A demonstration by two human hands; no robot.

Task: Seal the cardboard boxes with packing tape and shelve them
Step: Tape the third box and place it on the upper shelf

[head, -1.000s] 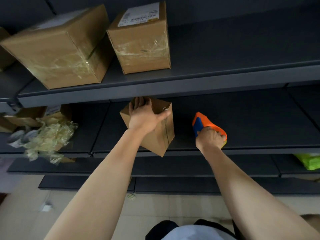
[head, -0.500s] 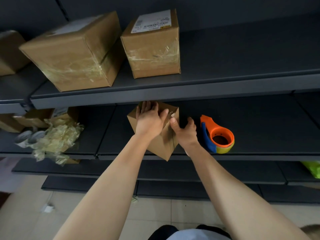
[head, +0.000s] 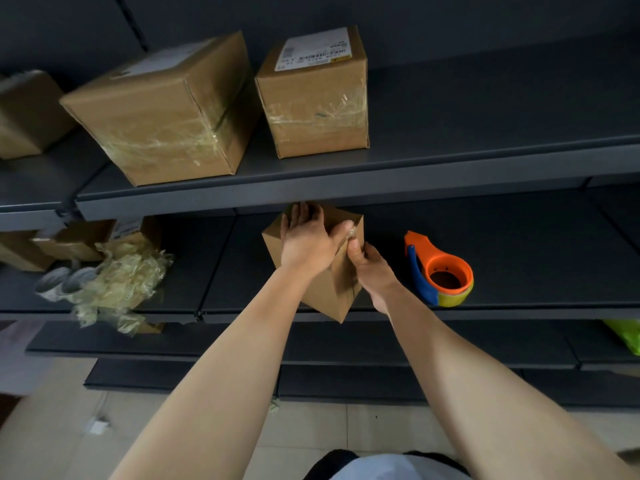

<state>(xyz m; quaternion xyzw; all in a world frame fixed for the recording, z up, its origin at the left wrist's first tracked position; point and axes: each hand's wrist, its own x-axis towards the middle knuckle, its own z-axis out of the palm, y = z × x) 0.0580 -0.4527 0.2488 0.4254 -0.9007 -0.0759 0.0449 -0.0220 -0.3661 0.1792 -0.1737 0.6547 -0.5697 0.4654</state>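
A small brown cardboard box (head: 337, 289) rests on the middle shelf (head: 519, 306), one corner jutting over the front edge. My left hand (head: 306, 242) lies flat over its top and left side. My right hand (head: 372, 268) presses on the box's right face, thumb up against a bit of clear tape near the top edge. The orange and blue tape dispenser (head: 441, 271) with a yellow roll stands on the same shelf just right of the box, nobody touching it.
Two taped boxes, a large one (head: 162, 109) and a labelled one (head: 317, 95), stand on the upper shelf (head: 450, 168), with another box (head: 27, 116) at far left. Crumpled clear tape (head: 117, 282) and opened cartons (head: 79, 237) lie left on the middle shelf. A green bag (head: 623, 332) shows at right.
My right hand let go of the tape dispenser, left it on the shelf, and came left onto the box's right face. My left hand has stayed on the box.
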